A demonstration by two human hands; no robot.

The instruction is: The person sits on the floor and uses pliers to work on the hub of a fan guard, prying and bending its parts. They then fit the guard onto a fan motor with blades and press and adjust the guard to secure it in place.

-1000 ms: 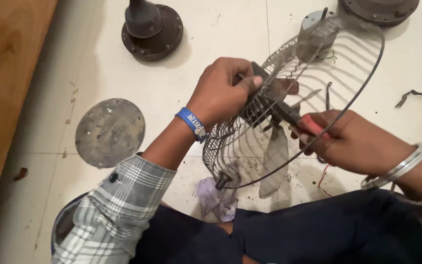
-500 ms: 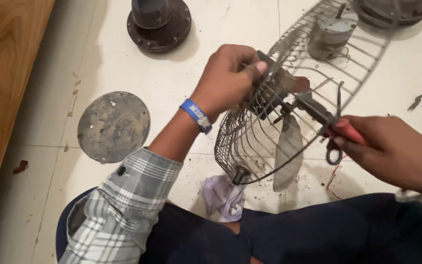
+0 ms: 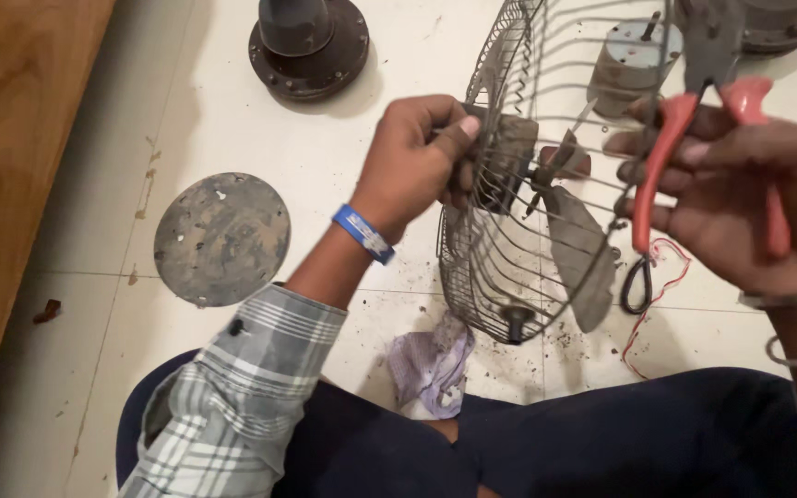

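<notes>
The left hand (image 3: 417, 157) is closed on the hub at the centre of a dusty wire fan guard (image 3: 500, 267), thumb pressed to the wires, holding the guard on edge above a pale tiled floor (image 3: 186, 101). Far left runs a wooden panel (image 3: 11, 184); beside it a rusty round metal plate (image 3: 221, 238) lies flat, with a dark fan base (image 3: 308, 41) beyond. A blue wristband (image 3: 362, 232) circles the left wrist. A crumpled cloth (image 3: 431, 364) sits under the guard, against the person's knees. Behind the wires stand grey fan blades (image 3: 578, 244) and a small motor (image 3: 624, 65). At right, the right hand (image 3: 740, 207) grips red-handled pliers (image 3: 707, 92), raised just beside the guard.
</notes>
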